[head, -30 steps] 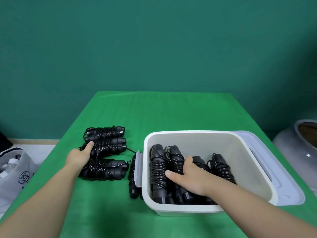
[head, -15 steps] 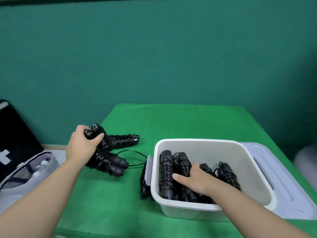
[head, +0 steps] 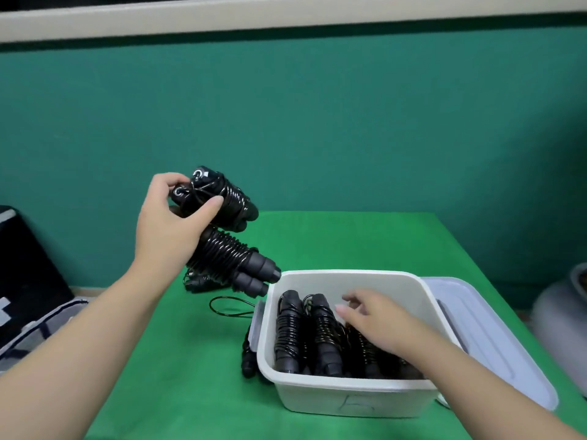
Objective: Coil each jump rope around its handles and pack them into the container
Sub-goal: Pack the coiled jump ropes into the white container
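Observation:
My left hand (head: 171, 223) grips two black coiled jump rope bundles (head: 228, 236) and holds them in the air, left of the white container (head: 349, 395). Several coiled ropes (head: 317, 335) lie packed side by side in the container. My right hand (head: 374, 319) hovers over them inside the container, fingers loosely spread and holding nothing. Another coiled rope (head: 249, 357) lies on the green table against the container's left wall, with a loose loop of cord (head: 232, 308) behind it. A further rope (head: 198, 284) lies partly hidden under the raised bundles.
The container's pale lid (head: 495, 338) lies on the table to its right. A grey and white bag (head: 35, 325) sits off the table's left edge. A grey rounded object (head: 565, 325) stands at the far right. A green wall rises behind the table.
My left hand has lifted the two rope bundles up off the table toward the container. My right hand has risen off the packed ropes and opened. The camera tilted upward.

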The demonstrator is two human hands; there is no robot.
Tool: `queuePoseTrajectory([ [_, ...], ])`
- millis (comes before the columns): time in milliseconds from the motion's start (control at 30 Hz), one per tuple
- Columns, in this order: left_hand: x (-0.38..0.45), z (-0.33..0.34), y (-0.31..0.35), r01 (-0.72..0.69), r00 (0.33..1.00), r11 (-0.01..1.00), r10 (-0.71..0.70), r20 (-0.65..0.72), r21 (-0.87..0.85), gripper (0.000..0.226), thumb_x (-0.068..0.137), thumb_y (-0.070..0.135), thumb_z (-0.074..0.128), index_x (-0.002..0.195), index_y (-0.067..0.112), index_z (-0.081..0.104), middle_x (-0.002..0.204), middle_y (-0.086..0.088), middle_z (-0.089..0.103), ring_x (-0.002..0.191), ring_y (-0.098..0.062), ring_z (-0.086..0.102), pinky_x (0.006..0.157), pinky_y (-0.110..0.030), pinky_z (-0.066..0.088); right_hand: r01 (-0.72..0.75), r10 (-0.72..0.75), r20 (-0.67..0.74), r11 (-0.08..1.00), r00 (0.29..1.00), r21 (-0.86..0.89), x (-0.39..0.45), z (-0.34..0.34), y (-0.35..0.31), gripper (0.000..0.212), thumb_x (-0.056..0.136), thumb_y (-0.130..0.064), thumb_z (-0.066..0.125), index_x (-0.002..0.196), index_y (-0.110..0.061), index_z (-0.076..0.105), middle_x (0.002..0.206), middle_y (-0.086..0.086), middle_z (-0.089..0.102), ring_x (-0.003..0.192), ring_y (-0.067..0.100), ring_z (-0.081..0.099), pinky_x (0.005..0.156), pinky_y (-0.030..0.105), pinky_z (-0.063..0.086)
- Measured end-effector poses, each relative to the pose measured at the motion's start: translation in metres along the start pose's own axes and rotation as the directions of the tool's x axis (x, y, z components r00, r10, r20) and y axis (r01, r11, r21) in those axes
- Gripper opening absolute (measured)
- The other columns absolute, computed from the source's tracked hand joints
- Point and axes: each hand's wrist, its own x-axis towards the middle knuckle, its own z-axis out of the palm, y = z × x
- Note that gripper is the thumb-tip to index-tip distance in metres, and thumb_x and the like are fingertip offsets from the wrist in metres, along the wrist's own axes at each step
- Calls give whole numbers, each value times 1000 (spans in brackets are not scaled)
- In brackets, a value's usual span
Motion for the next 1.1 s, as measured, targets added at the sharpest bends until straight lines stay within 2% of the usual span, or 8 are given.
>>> queuePoseTrajectory([
  [167, -30, 53, 29, 10, 971, 980, 38, 237, -198, 33, 65, 39, 74, 87, 47, 51, 87, 15, 58, 74, -10, 54, 75, -30, 47, 270, -200, -387, 953, 900, 136, -11, -39, -10, 82, 81, -57, 60, 148, -27, 24, 150, -11, 31, 136, 4, 31, 112, 36, 32],
  [267, -55, 89, 36, 32, 917, 961, 80, 391, -273, 35, 63, 40, 75, 88, 49, 52, 87, 21, 62, 79, -6, 59, 80, -28, 49, 290, -242, -346, 953, 906, 93, -14, -51, -5, 95, 78, -54, 66, 152, -29, 12, 155, -16, 21, 142, 1, 17, 116, 27, 19],
  [467, -86, 140, 37, 85, 844, 935, 116, 523, -345, 34, 65, 31, 77, 91, 42, 58, 92, 18, 65, 86, -10, 63, 82, -24, 49, 209, -188, -291, 977, 938, 42, -21, -53, 23, 89, 80, -39, 72, 151, -26, 19, 146, -12, 35, 136, 8, 33, 111, 24, 28],
  [633, -96, 167, 37, 127, 751, 919, 156, 642, -372, 43, 65, 23, 78, 97, 43, 59, 103, 10, 66, 82, -17, 63, 79, -26, 52, 28, -24, -301, 1000, 953, 9, -31, -58, 48, 44, 56, -56, 63, 87, -28, 47, 88, -9, 51, 84, 11, 54, 72, 32, 48],
  [767, -108, 190, 22, 173, 607, 975, 8, 795, -142, 44, 76, 23, 78, 103, 38, 46, 101, -7, 64, 64, -11, 55, 69, -34, 50, -117, 113, -301, 993, 947, 4, -37, -39, 66, 47, 55, -64, 61, 79, -28, 44, 85, -8, 46, 88, 14, 47, 71, 33, 46],
  [933, -108, 194, 11, -206, 369, 971, -37, 929, 120, 50, 74, 46, 75, 109, 28, 45, 99, 6, 58, 89, -11, 51, 85, -29, 39, -195, 168, -378, 980, 910, -32, -38, -20, 72, 52, 71, -59, 65, 95, -22, 38, 99, -9, 32, 100, 13, 28, 86, 29, 35],
  [1033, -105, 186, 12, -778, 102, 619, -43, 994, 106, 63, 70, 56, 72, 120, 26, 48, 117, 2, 51, 113, -17, 38, 96, -35, 23, -181, 152, -390, 983, 908, -37, -36, -17, 75, 56, 72, -58, 65, 106, -21, 39, 108, -8, 31, 105, 12, 26, 91, 29, 32],
  [1100, -108, 185, 14, -893, -14, 451, -42, 999, 7, 67, 71, 48, 72, 130, 31, 44, 121, -3, 45, 117, -21, 32, 99, -41, 23, -174, 134, -392, 982, 910, -69, -35, -16, 76, 61, 72, -59, 64, 112, -20, 40, 114, -8, 30, 110, 14, 27, 94, 28, 32],
])
